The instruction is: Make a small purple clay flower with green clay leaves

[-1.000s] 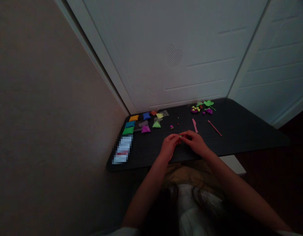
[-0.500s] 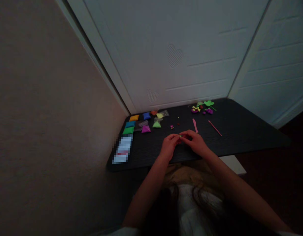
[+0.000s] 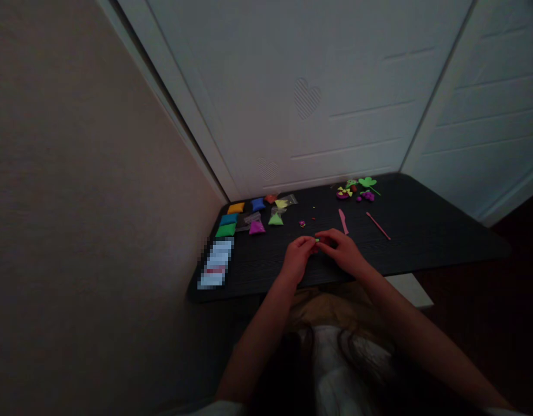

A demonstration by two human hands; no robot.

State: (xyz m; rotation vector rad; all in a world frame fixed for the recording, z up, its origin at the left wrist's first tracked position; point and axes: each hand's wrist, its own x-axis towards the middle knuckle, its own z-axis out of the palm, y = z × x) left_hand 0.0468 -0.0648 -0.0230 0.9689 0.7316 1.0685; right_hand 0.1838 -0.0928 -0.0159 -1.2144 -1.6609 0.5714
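Between my fingertips, low over the dark table, is a tiny piece of light green clay. My left hand is closed in a pinch on it from the left. From the right, my right hand meets the same piece with thumb and fingertips; the fingers hide part of it. Just beyond my hands lie a small purple clay shape and a tiny red bit. A pink plastic knife rests beyond my right hand, and a thin pink modelling stick is farther right.
Bags of coloured clay, among them a magenta bag and a light green bag, lie at the back left. A blurred-out phone-like rectangle sits at the left edge. Finished-looking clay shapes and a green clover shape stand at the back right.
My hands stay in nearly the same place, with small finger shifts. The green clay shows slightly more between the fingertips.
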